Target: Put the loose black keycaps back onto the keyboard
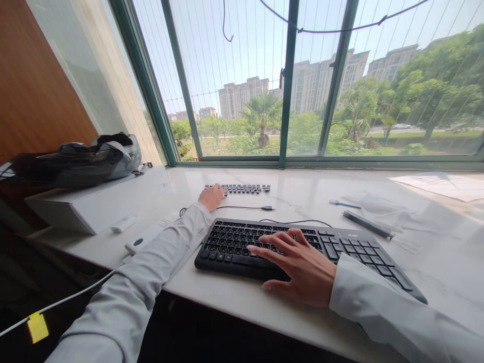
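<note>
A black keyboard [242,259] lies at an angle on the white marble-look counter. Much of its main block shows bare key sockets, while the bottom row at left and the number pad still carry caps. My right hand [298,262] lies over it, palm down with fingers spread, fingertips on the sockets. Farther back, loose dark keycaps [247,189] are set out in rows. At the left end of these rows is my left hand [213,196], its fingers bent together and down among the caps; whether one is pinched there is hidden.
A USB cable [268,207] lies between keyboard and keycaps. At right are a blue-tipped stick [345,204], a dark brush-like tool [368,225], clear plastic wrap [393,209] and paper [446,184]. A white box [94,201] with a black bag [75,161] stands left. Windows [242,126] rise behind.
</note>
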Demonstrator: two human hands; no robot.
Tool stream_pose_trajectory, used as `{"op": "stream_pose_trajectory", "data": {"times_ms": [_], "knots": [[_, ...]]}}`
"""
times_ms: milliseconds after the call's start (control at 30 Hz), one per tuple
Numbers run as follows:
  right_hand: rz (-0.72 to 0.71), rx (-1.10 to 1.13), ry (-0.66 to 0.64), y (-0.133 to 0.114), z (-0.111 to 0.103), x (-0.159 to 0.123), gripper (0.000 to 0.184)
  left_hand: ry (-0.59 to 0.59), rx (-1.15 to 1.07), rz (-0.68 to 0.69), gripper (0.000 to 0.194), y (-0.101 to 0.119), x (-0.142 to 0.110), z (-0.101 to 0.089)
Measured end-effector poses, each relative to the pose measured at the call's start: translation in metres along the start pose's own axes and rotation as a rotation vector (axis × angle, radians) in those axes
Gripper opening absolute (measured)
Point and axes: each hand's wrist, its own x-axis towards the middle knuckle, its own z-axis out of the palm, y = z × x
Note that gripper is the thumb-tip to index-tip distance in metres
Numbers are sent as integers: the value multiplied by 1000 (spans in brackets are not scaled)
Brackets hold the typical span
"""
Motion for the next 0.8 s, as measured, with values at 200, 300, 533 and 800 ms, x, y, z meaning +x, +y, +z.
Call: {"op": "stream_pose_trajectory", "data": {"times_ms": [200, 300, 533, 800], "knots": [[5, -40, 20, 6, 2, 1, 62, 21, -7, 0, 29, 7, -1, -1], [26, -46, 20, 13, 2, 0, 62, 54, -27, 12, 28, 8, -2, -6], [58, -70, 4, 17, 1, -2, 62, -25, -491, 358, 26, 19, -23, -63], [-15, -152, 46, 9, 2, 0, 51, -462, -668, 737, 25, 62, -75, -95]]}}
